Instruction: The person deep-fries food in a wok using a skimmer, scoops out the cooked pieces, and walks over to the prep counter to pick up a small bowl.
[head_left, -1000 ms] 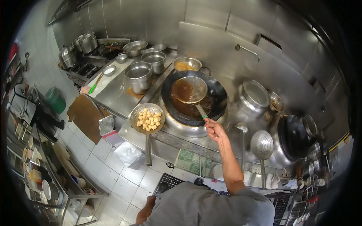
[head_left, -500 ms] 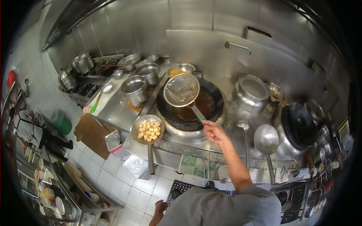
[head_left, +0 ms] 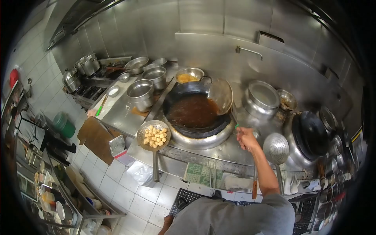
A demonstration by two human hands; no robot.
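My right hand (head_left: 245,138) is closed round the handle of a fine mesh strainer (head_left: 221,96), which is tilted over the right rim of a big black wok (head_left: 172,92). Dark brown liquid (head_left: 194,111) fills the wok's bottom. Low beside my body hangs my left hand (head_left: 167,220), only partly in view, its fingers hidden. Left of the wok, a perforated ladle (head_left: 140,137) holds pale golden cubes (head_left: 154,137). Behind the wok is a metal bowl (head_left: 200,73) with yellow pieces in it.
Two steel pots (head_left: 141,98) stand left of the wok. To the right are a lidded steel pot (head_left: 262,111), an empty perforated ladle (head_left: 276,149) and stacked black woks (head_left: 313,135). Burners (head_left: 92,88) lie far left. Another person's dark-trousered leg (head_left: 58,145) shows at the left.
My right hand has moved right with the strainer. The strainer has gone from above the wok's middle to its right rim and has tilted over. The view has shifted.
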